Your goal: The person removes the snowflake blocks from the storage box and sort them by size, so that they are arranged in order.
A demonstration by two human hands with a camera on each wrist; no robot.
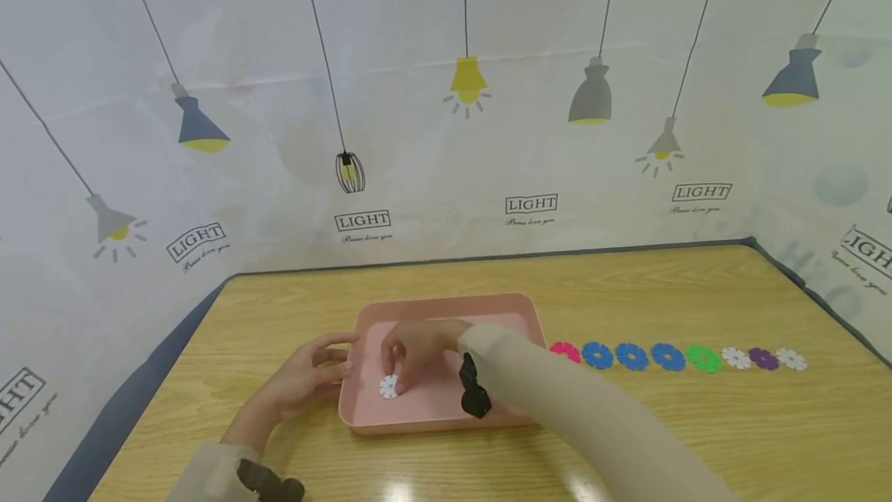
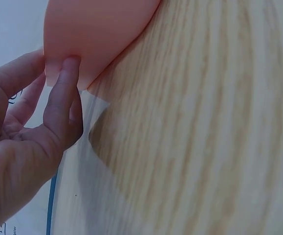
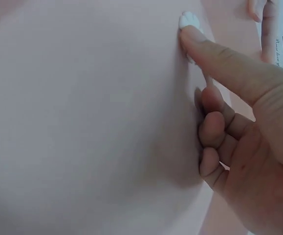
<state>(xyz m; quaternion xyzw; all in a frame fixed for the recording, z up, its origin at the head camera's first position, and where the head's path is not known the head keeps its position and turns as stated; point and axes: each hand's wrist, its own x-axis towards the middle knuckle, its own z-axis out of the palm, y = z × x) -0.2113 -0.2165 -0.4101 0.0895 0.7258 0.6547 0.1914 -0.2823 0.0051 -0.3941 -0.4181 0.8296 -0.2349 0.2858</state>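
**Right index finger on white disc in pink tray, left hand at tray's edge**

Pink tray sits lower centre of the head view on a wooden table, long axis running left-right across the frame, open side up. White snowflake disc lies flat on the tray floor, lower-left part of the tray, near its left wall; it is round, so no long axis to give.

Right hand reaches into the tray from the lower right. In the right wrist view the index finger is stretched out with its tip on the disc, upper centre of that frame; the other fingers are curled under the palm and hold nothing. The disc is touched, not pinched.

Left hand is just left of the tray. In the left wrist view the fingers are fairly straight and touch the tray's outer wall, upper left of that frame; whether they wrap the rim I cannot tell.

A row of coloured discs lies on the table right of the tray, running left-right: pink, three blue, green, white, purple, white.
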